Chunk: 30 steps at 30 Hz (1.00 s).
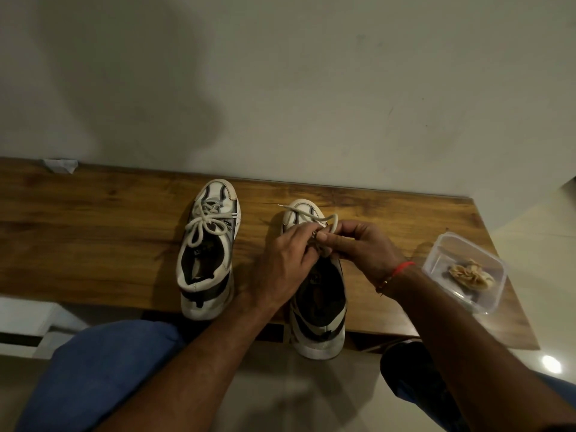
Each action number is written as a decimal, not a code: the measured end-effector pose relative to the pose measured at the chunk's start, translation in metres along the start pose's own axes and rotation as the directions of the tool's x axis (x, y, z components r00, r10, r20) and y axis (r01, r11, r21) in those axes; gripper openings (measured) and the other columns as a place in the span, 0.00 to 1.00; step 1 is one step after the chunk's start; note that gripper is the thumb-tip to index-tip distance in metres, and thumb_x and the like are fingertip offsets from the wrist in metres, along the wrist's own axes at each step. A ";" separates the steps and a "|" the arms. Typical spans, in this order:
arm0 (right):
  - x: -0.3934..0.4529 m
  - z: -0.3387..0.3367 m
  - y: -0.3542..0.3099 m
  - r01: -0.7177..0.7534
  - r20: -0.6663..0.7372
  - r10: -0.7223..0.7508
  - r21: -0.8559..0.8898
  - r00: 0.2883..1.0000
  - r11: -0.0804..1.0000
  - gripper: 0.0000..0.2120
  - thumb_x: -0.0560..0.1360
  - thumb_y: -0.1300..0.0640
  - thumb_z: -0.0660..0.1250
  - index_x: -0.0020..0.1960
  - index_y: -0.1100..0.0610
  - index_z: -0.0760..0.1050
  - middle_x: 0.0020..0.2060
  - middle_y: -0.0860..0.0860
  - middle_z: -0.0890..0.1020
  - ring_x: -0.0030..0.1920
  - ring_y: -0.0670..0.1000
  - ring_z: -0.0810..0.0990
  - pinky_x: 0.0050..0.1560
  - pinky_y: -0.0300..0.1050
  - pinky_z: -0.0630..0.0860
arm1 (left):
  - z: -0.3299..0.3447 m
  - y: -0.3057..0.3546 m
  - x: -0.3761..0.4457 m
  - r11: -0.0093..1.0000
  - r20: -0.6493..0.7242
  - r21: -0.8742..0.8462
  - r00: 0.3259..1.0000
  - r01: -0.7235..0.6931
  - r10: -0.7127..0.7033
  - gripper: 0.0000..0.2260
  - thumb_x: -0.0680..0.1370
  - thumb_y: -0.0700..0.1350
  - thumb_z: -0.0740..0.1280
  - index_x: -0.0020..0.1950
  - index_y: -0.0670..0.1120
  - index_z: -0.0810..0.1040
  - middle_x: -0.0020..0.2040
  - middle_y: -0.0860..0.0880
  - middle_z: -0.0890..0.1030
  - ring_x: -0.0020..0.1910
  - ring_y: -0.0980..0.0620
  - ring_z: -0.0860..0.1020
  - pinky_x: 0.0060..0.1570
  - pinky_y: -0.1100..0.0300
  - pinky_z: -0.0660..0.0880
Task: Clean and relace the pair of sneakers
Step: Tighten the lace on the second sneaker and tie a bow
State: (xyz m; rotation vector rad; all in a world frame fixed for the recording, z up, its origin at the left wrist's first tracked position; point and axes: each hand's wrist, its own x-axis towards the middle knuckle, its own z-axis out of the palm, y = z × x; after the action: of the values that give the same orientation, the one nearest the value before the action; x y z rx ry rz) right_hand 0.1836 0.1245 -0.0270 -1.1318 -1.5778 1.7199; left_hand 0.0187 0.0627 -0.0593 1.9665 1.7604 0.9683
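- Two white-and-dark sneakers stand side by side on the wooden counter (93,219), toes pointing at the pale wall (311,88) and heels toward the person.
- The left sneaker (207,247) is fully laced, its cream lace tied in a bow (202,227) over the tongue; nothing touches it, and its heel reaches the near edge of the counter.
- The right sneaker (318,294) sits just beside it, a little nearer the person, with its heel hanging over the counter's front edge.
- Both hands meet over the upper eyelets of the right sneaker, close together and touching.
- The left hand (285,260) comes in from the lower left, its fingers curled and pinching the lace (311,215) above the tongue; a ring shows on one finger.
- The right hand (363,244) comes in from the right, with its thumb and fingers also pinched on the same lace.
- One loop of that lace arches up just past the fingertips, and a loose end with its tip runs left across the toe onto the counter.
- A red thread band (402,268) and a beaded one circle the right wrist.
- A clear plastic container (448,244) rests near the right end of the counter, well apart from the sneakers, holding a crumpled tan cloth (470,274).
- A small scrap of pale paper (60,165) lies at the far left, against the wall.
- Blue-clad knees (103,369) show below the counter edge.
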 end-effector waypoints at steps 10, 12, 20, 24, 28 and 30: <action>0.002 -0.002 0.005 -0.008 -0.053 0.008 -0.003 0.999 1.000 0.14 0.69 0.53 0.73 0.49 0.63 0.82 0.48 0.64 0.83 0.51 0.62 0.81 0.59 0.66 0.77 | -0.020 -0.001 0.012 0.930 0.174 -0.204 0.947 0.305 -0.272 0.09 0.80 0.47 0.70 0.59 0.51 0.81 0.44 0.57 0.81 0.36 0.63 0.77 0.34 0.70 0.71; 0.002 -0.003 0.005 -0.018 -0.051 0.018 0.002 0.999 1.000 0.13 0.69 0.54 0.73 0.48 0.62 0.82 0.48 0.64 0.83 0.49 0.60 0.82 0.58 0.65 0.77 | -0.021 0.000 0.012 0.946 0.140 -0.177 0.958 0.273 -0.250 0.08 0.79 0.47 0.71 0.58 0.50 0.82 0.45 0.56 0.82 0.37 0.63 0.77 0.35 0.70 0.71; 0.004 -0.008 0.007 -0.053 -0.091 0.054 0.010 0.994 0.999 0.10 0.75 0.59 0.71 0.51 0.65 0.80 0.48 0.63 0.84 0.49 0.59 0.83 0.56 0.58 0.81 | -0.017 -0.010 0.014 0.940 0.233 -0.185 0.942 0.287 -0.242 0.14 0.75 0.55 0.74 0.55 0.49 0.80 0.53 0.53 0.80 0.47 0.54 0.80 0.44 0.56 0.80; 0.005 -0.011 0.007 -0.077 -0.120 0.084 0.062 0.989 0.995 0.08 0.76 0.62 0.70 0.52 0.66 0.79 0.44 0.59 0.85 0.43 0.54 0.84 0.48 0.48 0.83 | -0.033 -0.017 0.017 0.912 0.352 -0.220 0.900 0.347 -0.257 0.05 0.77 0.48 0.72 0.52 0.52 0.79 0.52 0.56 0.80 0.42 0.62 0.79 0.41 0.63 0.76; 0.004 -0.011 0.006 -0.096 -0.089 0.101 0.065 0.991 0.993 0.07 0.76 0.63 0.69 0.52 0.65 0.79 0.43 0.57 0.85 0.44 0.53 0.85 0.49 0.48 0.83 | -0.036 -0.018 0.020 0.950 0.210 -0.160 0.950 0.268 -0.232 0.03 0.81 0.45 0.68 0.54 0.48 0.79 0.51 0.54 0.79 0.40 0.62 0.75 0.37 0.69 0.69; 0.005 -0.011 0.006 -0.104 -0.079 0.106 0.030 0.991 0.994 0.08 0.76 0.62 0.70 0.52 0.65 0.79 0.43 0.56 0.86 0.44 0.53 0.85 0.49 0.48 0.83 | -0.034 -0.017 0.020 0.963 0.120 -0.122 0.966 0.242 -0.228 0.02 0.83 0.45 0.64 0.55 0.49 0.76 0.49 0.55 0.79 0.41 0.62 0.76 0.35 0.70 0.70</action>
State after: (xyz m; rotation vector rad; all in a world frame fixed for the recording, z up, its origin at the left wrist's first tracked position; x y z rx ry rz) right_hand 0.1916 0.1331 -0.0333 -1.2751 -1.4676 1.7336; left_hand -0.0163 0.0788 -0.0406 1.6495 1.7703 0.8630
